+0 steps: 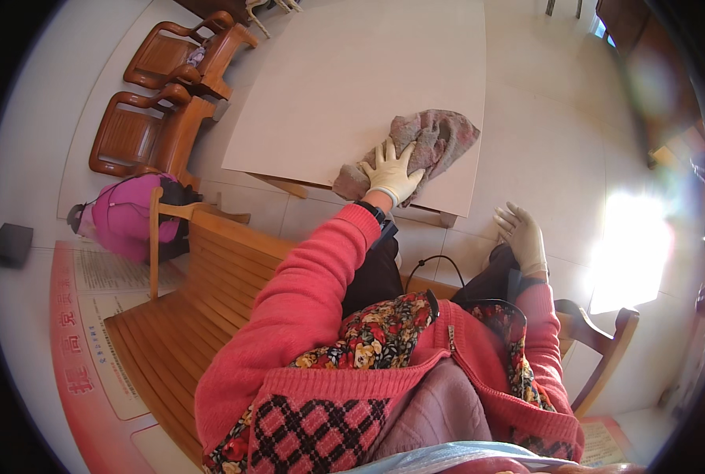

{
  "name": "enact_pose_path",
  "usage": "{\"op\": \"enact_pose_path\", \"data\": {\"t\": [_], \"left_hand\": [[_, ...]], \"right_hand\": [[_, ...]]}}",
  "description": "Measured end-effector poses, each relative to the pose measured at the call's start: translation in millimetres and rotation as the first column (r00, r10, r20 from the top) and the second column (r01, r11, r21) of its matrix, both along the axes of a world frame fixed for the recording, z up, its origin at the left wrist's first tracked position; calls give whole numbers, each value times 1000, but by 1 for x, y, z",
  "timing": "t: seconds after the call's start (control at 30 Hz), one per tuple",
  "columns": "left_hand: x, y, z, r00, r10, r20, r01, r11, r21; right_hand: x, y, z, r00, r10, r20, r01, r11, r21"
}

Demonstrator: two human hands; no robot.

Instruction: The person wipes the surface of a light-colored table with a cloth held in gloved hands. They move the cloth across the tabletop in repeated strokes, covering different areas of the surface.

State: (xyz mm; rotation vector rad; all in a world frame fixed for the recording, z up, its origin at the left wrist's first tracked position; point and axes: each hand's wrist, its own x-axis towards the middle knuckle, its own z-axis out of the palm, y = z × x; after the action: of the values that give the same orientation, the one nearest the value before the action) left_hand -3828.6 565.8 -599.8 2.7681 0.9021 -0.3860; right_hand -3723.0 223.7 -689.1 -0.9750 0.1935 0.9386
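Taking 12 o'clock as straight ahead of the person, the slatted wooden bench (198, 304) runs off between 9 and 10 o'clock, close beside the red sleeve, so the working elbow should be kept clear of it. Toward 1 o'clock the gloved right hand (524, 241) hangs empty, fingers loosely extended, near the knee and apart from everything it might hold. A little left of 12 o'clock, the gloved left hand (392, 174) lies palm down with fingers spread on a grey-pink cloth (450, 142); whether the fingertips pinch any of it I cannot tell. That cloth sits bunched on the near right corner of the pale table (345, 79), reaching its near edge. The step in hand looks like wiping: the rag would probably work better opened into a flat pad, since folds leave gaps under the palm. Even pressure, straight overlapping strokes and a slower pass along the edges should serve well, with the free hand perhaps steadying the tabletop. The far end, toward 12 o'clock, likely calls for leaning in. Beyond the table's left side, the wooden armchairs (135, 130) stand between 10 and 11 o'clock, well apart from the cloth.
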Motion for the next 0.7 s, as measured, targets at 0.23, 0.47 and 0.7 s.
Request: {"op": "enact_pose_path", "data": {"t": [0.23, 0.47, 0.7], "left_hand": [[-9, 2, 7, 995, -22, 102, 30, 997, -78], [-20, 29, -9, 879, 22, 476, 55, 988, -147], [-36, 49, -14, 824, 82, 560, 30, 982, -187]], "right_hand": [[1, -4, -8, 997, 14, 82, -20, 996, 81], [3, -6, -9, 999, -38, 17, 37, 998, 46], [0, -9, -6, 998, -53, 16, 50, 993, 109]]}}
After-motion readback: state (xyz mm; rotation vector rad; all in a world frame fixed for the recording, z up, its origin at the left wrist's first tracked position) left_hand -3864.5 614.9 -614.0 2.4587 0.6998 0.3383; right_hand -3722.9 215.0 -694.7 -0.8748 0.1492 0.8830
